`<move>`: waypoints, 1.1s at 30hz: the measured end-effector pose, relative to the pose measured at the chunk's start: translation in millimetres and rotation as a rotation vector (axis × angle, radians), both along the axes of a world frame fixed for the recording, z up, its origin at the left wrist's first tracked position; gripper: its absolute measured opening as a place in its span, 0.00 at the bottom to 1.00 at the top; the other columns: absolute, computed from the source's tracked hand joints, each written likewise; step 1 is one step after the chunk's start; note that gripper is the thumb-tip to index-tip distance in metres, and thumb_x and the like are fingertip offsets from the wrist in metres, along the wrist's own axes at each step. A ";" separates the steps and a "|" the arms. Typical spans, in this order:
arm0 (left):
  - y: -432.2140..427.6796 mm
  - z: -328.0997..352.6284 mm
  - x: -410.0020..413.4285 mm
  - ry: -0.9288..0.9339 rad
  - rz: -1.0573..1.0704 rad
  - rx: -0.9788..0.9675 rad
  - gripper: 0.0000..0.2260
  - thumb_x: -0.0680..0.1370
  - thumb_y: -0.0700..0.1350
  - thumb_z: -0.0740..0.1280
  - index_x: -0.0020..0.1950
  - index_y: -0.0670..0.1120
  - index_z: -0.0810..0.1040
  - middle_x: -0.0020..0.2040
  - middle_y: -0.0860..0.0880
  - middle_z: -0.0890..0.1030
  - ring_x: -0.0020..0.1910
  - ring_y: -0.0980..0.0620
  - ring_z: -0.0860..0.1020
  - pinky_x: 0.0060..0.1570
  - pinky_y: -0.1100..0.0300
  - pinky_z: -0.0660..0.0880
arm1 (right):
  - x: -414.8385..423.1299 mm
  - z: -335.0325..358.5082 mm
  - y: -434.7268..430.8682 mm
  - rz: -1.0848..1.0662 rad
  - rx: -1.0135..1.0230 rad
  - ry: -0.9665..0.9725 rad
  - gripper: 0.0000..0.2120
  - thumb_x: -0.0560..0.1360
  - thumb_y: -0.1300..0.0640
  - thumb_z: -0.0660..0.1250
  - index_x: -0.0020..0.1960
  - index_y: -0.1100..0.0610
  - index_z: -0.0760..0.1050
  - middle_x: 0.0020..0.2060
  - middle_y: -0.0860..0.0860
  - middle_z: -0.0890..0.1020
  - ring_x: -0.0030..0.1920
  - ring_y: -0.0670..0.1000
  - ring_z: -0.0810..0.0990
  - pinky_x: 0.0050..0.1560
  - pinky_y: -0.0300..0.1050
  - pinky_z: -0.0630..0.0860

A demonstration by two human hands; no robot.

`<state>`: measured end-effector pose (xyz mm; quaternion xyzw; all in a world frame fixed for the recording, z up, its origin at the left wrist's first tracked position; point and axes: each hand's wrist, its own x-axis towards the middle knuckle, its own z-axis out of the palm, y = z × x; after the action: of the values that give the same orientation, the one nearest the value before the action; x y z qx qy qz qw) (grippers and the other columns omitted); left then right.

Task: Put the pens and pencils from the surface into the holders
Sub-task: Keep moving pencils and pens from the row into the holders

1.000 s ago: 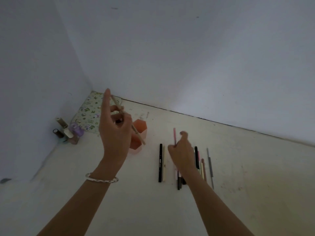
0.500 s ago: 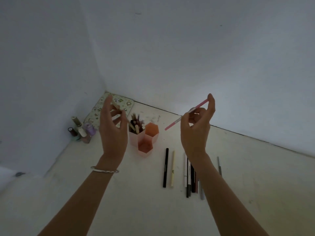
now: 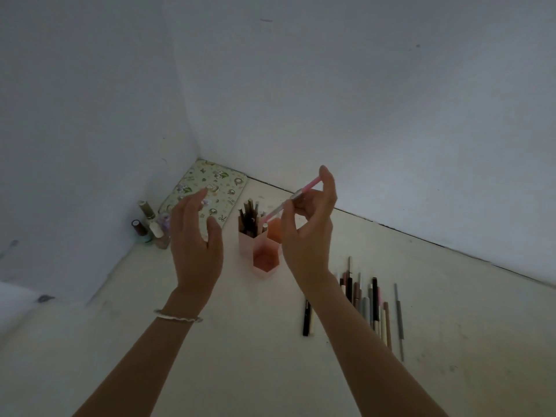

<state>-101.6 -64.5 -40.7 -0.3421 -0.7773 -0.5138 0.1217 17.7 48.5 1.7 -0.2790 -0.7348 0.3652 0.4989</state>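
Observation:
Three joined pink hexagonal holders [image 3: 264, 260] stand near the wall corner. The back-left one holds several dark pencils [image 3: 249, 218]. My right hand [image 3: 310, 233] pinches a pink pen [image 3: 288, 201], tilted, its lower tip pointing down at the holders. My left hand [image 3: 195, 242] hovers just left of the holders, fingers apart and holding nothing. A row of several pens and pencils [image 3: 365, 305] lies on the white surface to the right, partly hidden by my right forearm.
A floral-patterned flat case [image 3: 222, 185] lies in the corner behind the holders. Several small nail-polish bottles [image 3: 149, 225] stand against the left wall. White walls close off the left and back. A thin grey stick [image 3: 399, 320] ends the row at right.
My left hand has let go of its pencil, which now stands in the holder, and has opened. My right hand has carried the pink pen leftward, over the holders.

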 end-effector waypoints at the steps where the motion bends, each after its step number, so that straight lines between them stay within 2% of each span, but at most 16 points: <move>1: -2.4 2.5 -1.1 -0.023 0.005 0.018 0.18 0.77 0.36 0.60 0.68 0.41 0.71 0.62 0.45 0.73 0.58 0.44 0.75 0.59 0.45 0.74 | -3.2 -2.9 -2.1 0.015 0.013 -0.041 0.33 0.78 0.67 0.63 0.75 0.47 0.52 0.41 0.47 0.77 0.40 0.41 0.78 0.42 0.30 0.76; 3: -6.2 5.3 -1.0 -0.046 0.002 0.046 0.18 0.76 0.35 0.60 0.66 0.43 0.72 0.59 0.46 0.73 0.53 0.48 0.76 0.54 0.48 0.76 | -8.2 -9.9 -6.4 0.044 0.039 -0.142 0.31 0.79 0.63 0.62 0.74 0.44 0.52 0.43 0.48 0.78 0.40 0.41 0.78 0.41 0.32 0.76; 5: -10.3 4.0 0.3 -0.067 -0.011 0.062 0.18 0.76 0.33 0.60 0.65 0.45 0.72 0.58 0.48 0.73 0.50 0.50 0.76 0.49 0.53 0.78 | -12.4 -18.3 -10.0 0.067 0.095 -0.253 0.27 0.80 0.61 0.61 0.74 0.46 0.54 0.46 0.51 0.80 0.40 0.46 0.78 0.42 0.37 0.76; 7: -12.8 1.4 5.4 -0.100 -0.020 0.056 0.19 0.75 0.31 0.60 0.64 0.45 0.73 0.58 0.50 0.73 0.49 0.51 0.77 0.45 0.56 0.78 | -13.6 -28.0 -10.7 0.076 0.199 -0.383 0.22 0.79 0.62 0.62 0.72 0.53 0.63 0.47 0.53 0.79 0.44 0.51 0.78 0.46 0.44 0.78; 9: -13.5 0.4 15.1 -0.129 -0.021 0.041 0.19 0.75 0.31 0.60 0.64 0.44 0.73 0.57 0.50 0.73 0.47 0.54 0.77 0.44 0.61 0.77 | -11.5 -36.9 -10.5 0.039 0.341 -0.531 0.17 0.77 0.64 0.64 0.66 0.57 0.74 0.53 0.57 0.78 0.51 0.55 0.77 0.52 0.53 0.76; 10: -12.8 0.9 21.6 -0.133 -0.024 0.035 0.19 0.74 0.31 0.61 0.63 0.45 0.74 0.56 0.50 0.74 0.47 0.55 0.76 0.43 0.63 0.76 | -9.4 -39.2 -10.6 0.028 0.359 -0.555 0.17 0.76 0.64 0.64 0.64 0.57 0.77 0.56 0.58 0.77 0.53 0.56 0.76 0.54 0.55 0.75; 12: -10.6 2.4 40.1 -0.117 -0.074 0.025 0.16 0.74 0.33 0.61 0.59 0.46 0.74 0.53 0.51 0.74 0.44 0.58 0.75 0.41 0.66 0.75 | -0.6 -37.1 -9.3 0.018 0.290 -0.468 0.20 0.74 0.63 0.60 0.65 0.57 0.76 0.59 0.59 0.74 0.55 0.54 0.74 0.56 0.52 0.73; 14: -4.3 1.2 65.2 -0.099 -0.200 -0.015 0.11 0.75 0.36 0.61 0.54 0.49 0.73 0.48 0.55 0.74 0.41 0.59 0.75 0.37 0.68 0.74 | 14.7 -29.9 0.0 -0.077 0.208 -0.326 0.22 0.74 0.63 0.57 0.67 0.57 0.73 0.58 0.56 0.74 0.53 0.50 0.74 0.54 0.45 0.74; 16: 8.2 -5.3 94.3 -0.129 -0.350 -0.173 0.09 0.76 0.38 0.64 0.52 0.51 0.73 0.45 0.58 0.74 0.38 0.60 0.75 0.36 0.72 0.72 | 37.0 -22.0 18.6 -0.191 0.126 -0.241 0.23 0.72 0.67 0.57 0.66 0.58 0.73 0.56 0.53 0.74 0.47 0.46 0.74 0.49 0.38 0.74; 19: 36.0 -27.4 134.3 -0.196 -0.451 -0.516 0.09 0.79 0.43 0.63 0.58 0.51 0.74 0.47 0.55 0.77 0.42 0.58 0.76 0.40 0.71 0.72 | 76.9 -11.8 45.7 -0.329 -0.003 -0.215 0.22 0.71 0.72 0.59 0.61 0.57 0.75 0.53 0.49 0.76 0.43 0.39 0.72 0.45 0.30 0.71; 22: 56.8 -49.4 158.7 -0.210 -0.440 -0.826 0.18 0.81 0.50 0.60 0.69 0.46 0.66 0.57 0.48 0.75 0.52 0.50 0.77 0.50 0.59 0.75 | 112.0 -11.4 62.0 -0.394 -0.105 -0.265 0.20 0.70 0.72 0.60 0.56 0.56 0.77 0.49 0.46 0.77 0.40 0.41 0.73 0.43 0.34 0.70; 24: 63.2 -61.4 167.0 -0.189 -0.419 -0.983 0.24 0.81 0.52 0.61 0.73 0.44 0.60 0.62 0.46 0.73 0.57 0.47 0.77 0.53 0.56 0.74 | 131.0 -17.1 67.4 -0.413 -0.157 -0.304 0.19 0.70 0.72 0.60 0.53 0.55 0.78 0.47 0.46 0.78 0.39 0.42 0.73 0.42 0.36 0.70; 26: 67.3 -70.2 169.7 -0.212 -0.385 -1.042 0.23 0.81 0.51 0.62 0.72 0.43 0.61 0.62 0.44 0.73 0.57 0.46 0.77 0.53 0.55 0.75 | 147.1 -26.1 68.6 -0.414 -0.186 -0.350 0.17 0.71 0.71 0.61 0.52 0.54 0.78 0.47 0.47 0.79 0.38 0.41 0.73 0.42 0.34 0.70; 29: 71.4 -76.6 162.0 -0.363 -0.354 -0.991 0.19 0.79 0.49 0.67 0.64 0.43 0.67 0.57 0.44 0.77 0.53 0.45 0.78 0.49 0.54 0.74 | 159.7 -42.1 64.5 -0.378 -0.218 -0.417 0.16 0.72 0.71 0.62 0.53 0.56 0.78 0.48 0.48 0.79 0.40 0.40 0.74 0.42 0.30 0.70; 33: 72.7 -74.7 153.8 -0.530 -0.346 -0.982 0.12 0.76 0.49 0.71 0.53 0.44 0.75 0.52 0.46 0.80 0.45 0.49 0.76 0.43 0.58 0.70 | 158.6 -58.0 56.0 -0.318 -0.277 -0.462 0.16 0.73 0.70 0.62 0.55 0.55 0.78 0.49 0.46 0.79 0.41 0.39 0.75 0.42 0.28 0.70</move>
<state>52.2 8.2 -115.4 -0.3402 -0.8611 -0.1738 -0.3354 176.3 104.5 -56.3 -0.5314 -0.7190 0.3062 0.3269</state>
